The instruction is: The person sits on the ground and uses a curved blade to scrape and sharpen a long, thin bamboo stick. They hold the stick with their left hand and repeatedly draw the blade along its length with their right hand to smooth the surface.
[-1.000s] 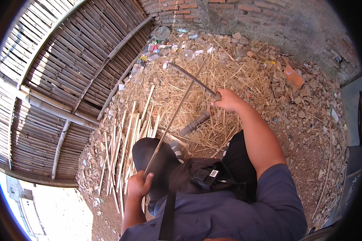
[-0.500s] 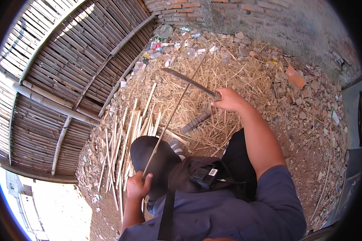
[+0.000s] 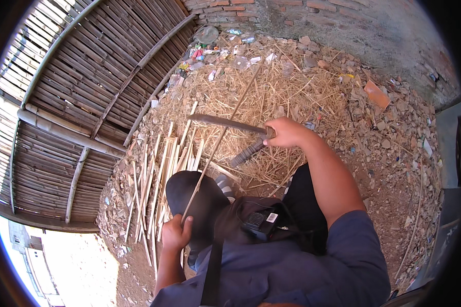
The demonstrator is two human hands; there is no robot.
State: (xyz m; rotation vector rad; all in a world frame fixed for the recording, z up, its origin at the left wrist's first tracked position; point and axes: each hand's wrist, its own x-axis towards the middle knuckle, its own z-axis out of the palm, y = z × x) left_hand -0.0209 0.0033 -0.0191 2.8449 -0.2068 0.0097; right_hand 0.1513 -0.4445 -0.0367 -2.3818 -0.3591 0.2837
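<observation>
My left hand [image 3: 176, 233] is closed round the near end of a long thin bamboo strip [image 3: 208, 162], which slants away from me over the straw. In my right hand [image 3: 289, 132] is the handle of a machete [image 3: 225, 122]. Its dark blade points left and crosses the strip about midway along; whether the two touch I cannot tell. Below the blade, a dark ridged, round piece [image 3: 248, 152] lies on the straw, its upper end close to my right hand. To the left of my knee, several pale split bamboo strips [image 3: 161, 176] lie in a loose bundle.
Straw and shavings [image 3: 292, 97] cover the ground ahead, with rubble and litter around them. A slatted bamboo wall [image 3: 82, 82] rises on the left, and a brick wall [image 3: 343, 25] stands at the back. A broken orange tile [image 3: 377, 94] lies at the right.
The machete has swung down and to the left, its blade now lying flatter and lower across the bamboo strip. My left hand has barely moved.
</observation>
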